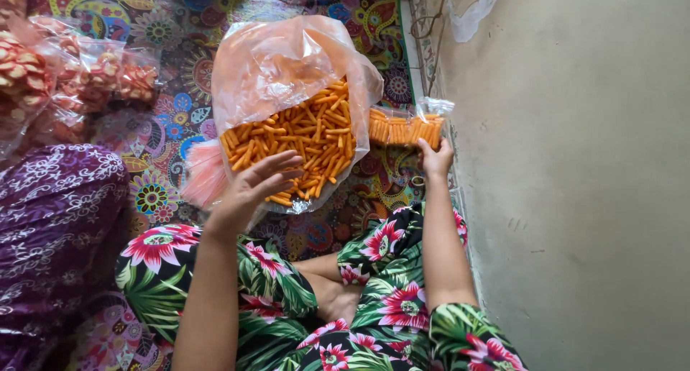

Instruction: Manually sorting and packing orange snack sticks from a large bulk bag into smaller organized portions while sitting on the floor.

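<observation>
A large clear plastic bag lies open on the patterned mat, full of orange stick snacks. My left hand hovers with fingers spread at the near edge of the pile, touching the sticks. My right hand grips the end of a small sealed packet of the same orange sticks, which rests on the mat against the wall, to the right of the big bag.
Several small packets of red and white snacks lie at the far left. A purple patterned cloth sits at the near left. A plain wall bounds the right. My crossed legs in floral fabric fill the foreground on the colourful mat.
</observation>
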